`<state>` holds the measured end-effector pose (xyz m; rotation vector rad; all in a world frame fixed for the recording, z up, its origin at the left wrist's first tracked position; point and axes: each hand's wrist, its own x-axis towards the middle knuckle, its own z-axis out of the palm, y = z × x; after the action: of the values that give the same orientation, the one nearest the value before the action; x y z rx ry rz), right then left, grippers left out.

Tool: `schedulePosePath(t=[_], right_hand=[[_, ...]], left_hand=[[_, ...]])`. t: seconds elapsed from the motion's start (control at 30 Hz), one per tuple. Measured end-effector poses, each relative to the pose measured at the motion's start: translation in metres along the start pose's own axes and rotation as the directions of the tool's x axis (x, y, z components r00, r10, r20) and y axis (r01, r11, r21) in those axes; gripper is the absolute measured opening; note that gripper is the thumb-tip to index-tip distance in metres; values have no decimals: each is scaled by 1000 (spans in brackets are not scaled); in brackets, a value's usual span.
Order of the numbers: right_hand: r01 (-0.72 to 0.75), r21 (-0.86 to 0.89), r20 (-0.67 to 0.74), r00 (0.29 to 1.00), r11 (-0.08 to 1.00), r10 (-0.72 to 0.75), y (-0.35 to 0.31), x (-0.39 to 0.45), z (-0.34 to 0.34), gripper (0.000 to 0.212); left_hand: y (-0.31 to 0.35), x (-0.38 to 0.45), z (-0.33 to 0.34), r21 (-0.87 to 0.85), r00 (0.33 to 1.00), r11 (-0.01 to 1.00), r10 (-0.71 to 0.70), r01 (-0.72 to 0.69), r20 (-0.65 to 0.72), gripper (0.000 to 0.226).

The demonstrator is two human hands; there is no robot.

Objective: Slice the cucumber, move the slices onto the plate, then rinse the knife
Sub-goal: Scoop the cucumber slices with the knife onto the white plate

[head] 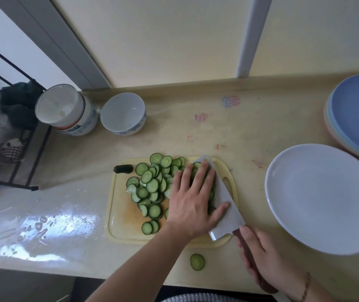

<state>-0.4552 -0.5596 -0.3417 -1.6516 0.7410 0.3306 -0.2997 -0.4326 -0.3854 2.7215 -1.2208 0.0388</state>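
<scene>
Right hand [259,256] gripping brown-handled wide-bladed knife [222,205], left hand [193,201] flat, fingers straight, pressing green cucumber slices [150,186] against blade on pale yellow cutting board [117,223], white round plate [324,197] at three o'clock on table [228,127].

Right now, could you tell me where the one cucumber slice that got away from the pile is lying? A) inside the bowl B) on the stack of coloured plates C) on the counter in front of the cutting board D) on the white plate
C: the stray slice lies flat on the bare counter, just off the near edge of the cutting board; the white plate holds nothing.
</scene>
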Motion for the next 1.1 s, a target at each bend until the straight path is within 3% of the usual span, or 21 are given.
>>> schedulePosePath(t=[0.47, 0.83, 1.1], right_hand=[[96, -18, -3, 995, 995, -97, 2, -8, -13, 45], [22, 82, 59, 998, 996, -27, 9, 0, -11, 47], [36, 58, 65, 997, 998, -40, 6, 1, -10, 51]], left_hand=[[13, 2, -12, -31, 997, 999, 33, -35, -67, 75], [9, 3, -13, -13, 1000, 1000, 6, -6, 14, 75], [10, 2, -18, 13, 999, 1000, -13, 12, 43, 75]])
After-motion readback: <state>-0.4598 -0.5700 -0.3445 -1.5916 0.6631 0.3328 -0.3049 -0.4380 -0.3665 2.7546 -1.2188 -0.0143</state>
